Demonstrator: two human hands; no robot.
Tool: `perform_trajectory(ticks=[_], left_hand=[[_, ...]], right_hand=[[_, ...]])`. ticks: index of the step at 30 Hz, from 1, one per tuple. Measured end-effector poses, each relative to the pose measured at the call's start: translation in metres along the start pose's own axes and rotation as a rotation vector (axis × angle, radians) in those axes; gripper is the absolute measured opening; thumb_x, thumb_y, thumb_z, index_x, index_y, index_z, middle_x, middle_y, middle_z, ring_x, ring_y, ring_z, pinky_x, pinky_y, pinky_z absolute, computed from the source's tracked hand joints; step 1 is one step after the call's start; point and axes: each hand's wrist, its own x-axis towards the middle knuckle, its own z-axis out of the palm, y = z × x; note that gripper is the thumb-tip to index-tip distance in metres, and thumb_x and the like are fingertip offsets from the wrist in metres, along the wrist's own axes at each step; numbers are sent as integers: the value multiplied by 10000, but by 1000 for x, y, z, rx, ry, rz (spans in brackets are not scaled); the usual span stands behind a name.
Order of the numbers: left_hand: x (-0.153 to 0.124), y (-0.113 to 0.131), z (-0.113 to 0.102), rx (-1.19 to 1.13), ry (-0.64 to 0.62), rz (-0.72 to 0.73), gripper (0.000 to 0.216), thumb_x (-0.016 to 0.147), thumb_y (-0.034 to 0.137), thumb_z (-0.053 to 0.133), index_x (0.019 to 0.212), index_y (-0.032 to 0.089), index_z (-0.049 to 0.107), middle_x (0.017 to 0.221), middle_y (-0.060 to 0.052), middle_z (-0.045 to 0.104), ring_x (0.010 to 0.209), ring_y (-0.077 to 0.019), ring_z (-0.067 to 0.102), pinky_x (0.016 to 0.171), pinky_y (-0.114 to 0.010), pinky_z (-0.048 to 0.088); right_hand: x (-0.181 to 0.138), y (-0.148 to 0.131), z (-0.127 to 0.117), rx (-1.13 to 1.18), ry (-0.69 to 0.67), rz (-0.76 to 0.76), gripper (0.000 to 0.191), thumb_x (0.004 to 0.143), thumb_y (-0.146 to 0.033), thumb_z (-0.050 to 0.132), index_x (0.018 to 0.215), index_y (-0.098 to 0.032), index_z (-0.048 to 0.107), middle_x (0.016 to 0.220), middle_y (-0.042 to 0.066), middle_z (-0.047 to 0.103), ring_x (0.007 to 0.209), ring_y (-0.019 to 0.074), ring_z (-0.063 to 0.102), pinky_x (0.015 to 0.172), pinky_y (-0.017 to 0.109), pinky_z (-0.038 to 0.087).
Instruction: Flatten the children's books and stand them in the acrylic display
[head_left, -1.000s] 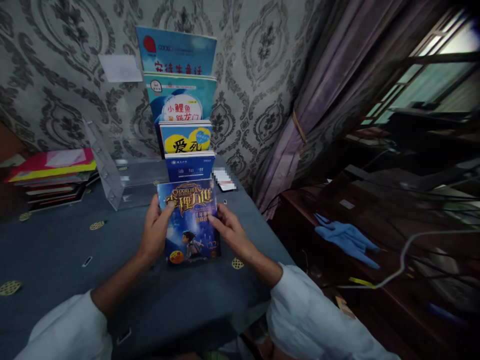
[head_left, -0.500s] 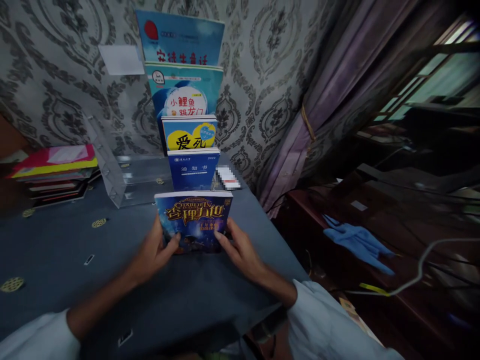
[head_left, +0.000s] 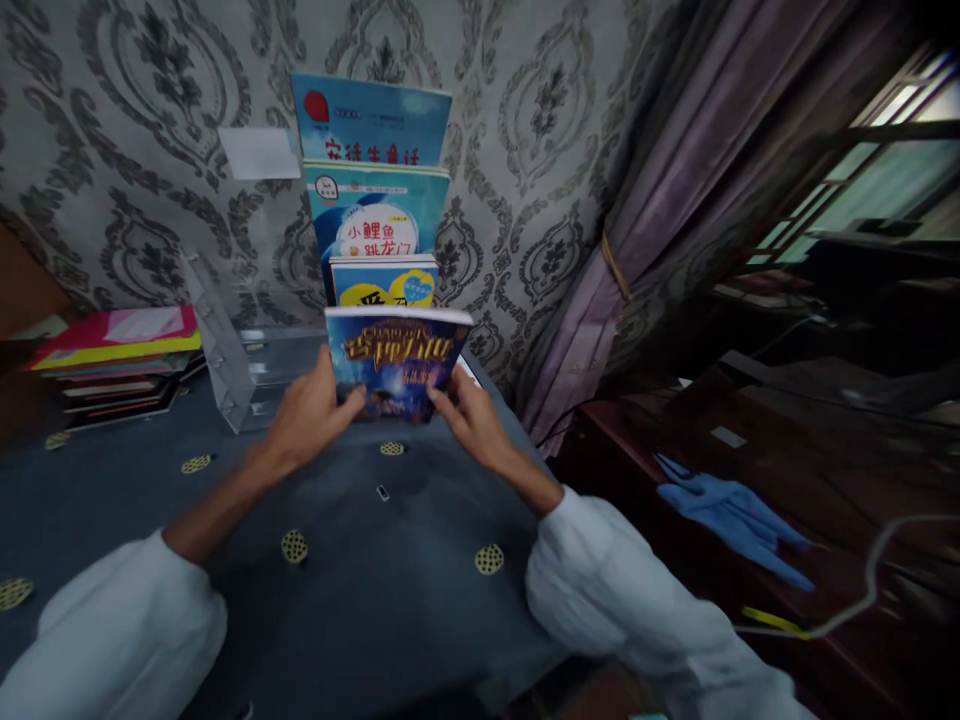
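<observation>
Between my two hands a dark blue book (head_left: 397, 360) with gold lettering is held upright, its cover facing me. My left hand (head_left: 311, 408) grips its left edge, thumb on the front cover. On the right edge my right hand (head_left: 474, 412) does the same, fingers behind. Directly behind it, books rise in tiers: a blue and yellow book (head_left: 384, 284), a teal book (head_left: 382, 210) and a taller blue book (head_left: 375, 115) at the back. A clear acrylic rack (head_left: 217, 345) stands left of the tiers; the held book hides whatever supports the lower ones.
A stack of books and folders (head_left: 120, 365) lies at the left of the dark blue cloth-covered table (head_left: 337, 610). Patterned wallpaper backs the table. To the right hang a tied purple curtain (head_left: 585, 290), a blue cloth (head_left: 735, 515) and a pale cable (head_left: 862, 595).
Both hands have carried the dark blue book forward and up, toward the tiered books. It now covers the blue booklet that showed in front of them. The view has shifted slightly.
</observation>
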Motion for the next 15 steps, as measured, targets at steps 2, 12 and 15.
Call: perform_trajectory(ticks=[2, 12, 15], left_hand=[[20, 2, -3, 103, 28, 48, 459, 754, 323, 725, 1162, 171, 581, 564, 60, 465, 578, -205, 548, 701, -333, 449], [41, -25, 15, 314, -34, 95, 338, 846, 310, 649, 1138, 175, 544, 820, -34, 631, 832, -279, 668, 822, -398, 527], [35, -34, 23, 323, -44, 77, 319, 831, 279, 672, 1101, 184, 530, 900, -65, 651, 893, -302, 679, 827, -416, 542]], right_hand=[[25, 1, -5, -66, 69, -62, 321, 993, -507, 479, 1143, -232, 548, 975, 60, 657, 798, 214, 594, 754, 370, 498], [54, 46, 8, -126, 72, -167, 240, 1023, -422, 447, 1110, -220, 542, 1029, 82, 614, 897, 219, 590, 780, 371, 535], [49, 59, 14, -200, 80, -114, 183, 1002, -406, 495, 996, -230, 544, 979, 70, 586, 885, 222, 573, 778, 378, 528]])
